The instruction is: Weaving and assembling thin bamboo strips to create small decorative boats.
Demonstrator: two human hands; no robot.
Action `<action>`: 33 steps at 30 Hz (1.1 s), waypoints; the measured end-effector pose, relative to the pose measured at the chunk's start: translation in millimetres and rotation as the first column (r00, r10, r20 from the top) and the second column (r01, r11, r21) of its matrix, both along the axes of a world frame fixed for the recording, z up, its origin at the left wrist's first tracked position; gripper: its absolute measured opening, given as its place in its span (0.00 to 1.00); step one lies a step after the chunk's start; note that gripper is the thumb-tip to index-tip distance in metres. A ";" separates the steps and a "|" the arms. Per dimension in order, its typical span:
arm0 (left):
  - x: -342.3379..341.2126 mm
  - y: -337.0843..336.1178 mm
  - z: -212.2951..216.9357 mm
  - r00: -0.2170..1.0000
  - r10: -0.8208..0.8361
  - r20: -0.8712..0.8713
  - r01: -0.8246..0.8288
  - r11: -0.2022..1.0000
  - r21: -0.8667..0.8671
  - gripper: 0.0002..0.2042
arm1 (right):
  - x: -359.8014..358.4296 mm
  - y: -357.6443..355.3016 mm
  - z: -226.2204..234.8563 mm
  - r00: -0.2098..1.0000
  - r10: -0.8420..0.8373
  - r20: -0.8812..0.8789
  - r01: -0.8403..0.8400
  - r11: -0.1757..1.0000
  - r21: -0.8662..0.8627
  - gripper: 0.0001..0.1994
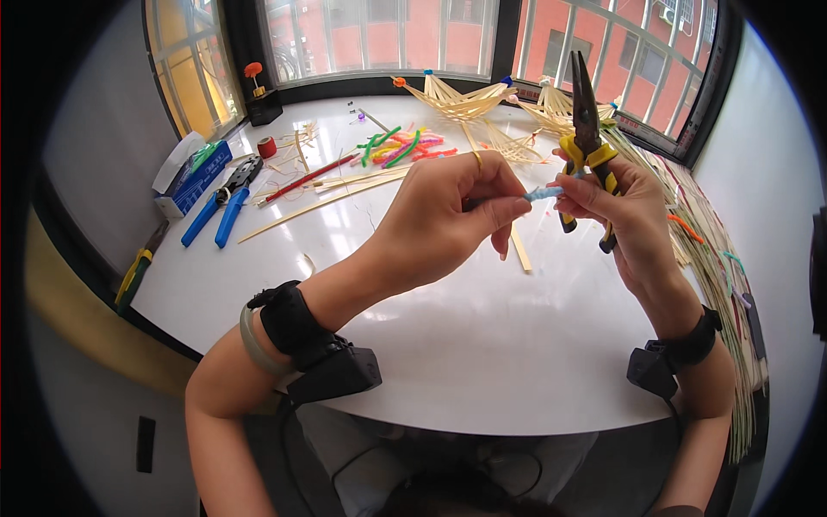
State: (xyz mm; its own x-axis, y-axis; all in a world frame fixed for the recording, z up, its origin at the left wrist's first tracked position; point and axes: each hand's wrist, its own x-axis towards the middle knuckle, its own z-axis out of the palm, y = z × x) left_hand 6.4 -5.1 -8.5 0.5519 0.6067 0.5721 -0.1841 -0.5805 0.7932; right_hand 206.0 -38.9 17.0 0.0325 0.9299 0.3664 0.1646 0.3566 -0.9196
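Note:
Between the thumb and fingers of my left hand (pixel 448 211) is one end of a short, twisted light blue pipe cleaner (pixel 543 193). The thumb and fingertips of my right hand (pixel 636 205) meet its other end. That same right hand also grips a pair of needle-nose pliers (pixel 587 121) with yellow and black handles, their jaws pointing up and away from me. Both hands are raised over the white table (pixel 482 345). Below them lies a pale flat strip (pixel 520 250), its far part hidden by my left hand.
Coloured pipe cleaners (pixel 401 148) lie in a pile mid-table. Blue-handled pliers (pixel 226 202), a blue box (pixel 196 179) and a red pencil (pixel 306 179) are at left. Fanned pale-strip pieces (pixel 457 99) rest by the window; long thin strips (pixel 719 267) cover the right edge.

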 end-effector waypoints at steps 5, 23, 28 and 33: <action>1.7 6.2 1.9 0.972 0.209 0.110 -0.196 0.974 -0.114 0.04 | -10.2 -11.8 -2.8 0.996 0.005 0.084 -0.027 0.966 0.256 0.16; -1.8 5.1 5.9 0.942 0.334 -0.005 -0.334 0.942 -0.031 0.04 | 4.4 8.4 -6.4 0.998 -0.038 -0.047 0.037 0.999 -0.021 0.15; -4.7 15.5 5.8 0.909 0.413 -0.062 -0.414 0.910 -0.009 0.03 | -11.0 -5.1 -7.0 0.987 -0.062 0.145 0.010 0.943 0.334 0.17; -8.3 5.5 12.9 0.924 0.014 -0.382 -0.007 1.000 0.019 0.04 | 1.8 4.7 4.3 0.993 -0.060 0.104 0.037 0.975 0.217 0.14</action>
State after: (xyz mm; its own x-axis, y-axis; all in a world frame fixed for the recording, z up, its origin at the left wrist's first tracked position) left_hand -1.9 0.4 4.3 0.7244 0.6059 0.3288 0.1376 -0.5945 0.7923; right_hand 207.8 -34.2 21.3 0.0241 0.8274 0.5611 0.2822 0.5328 -0.7978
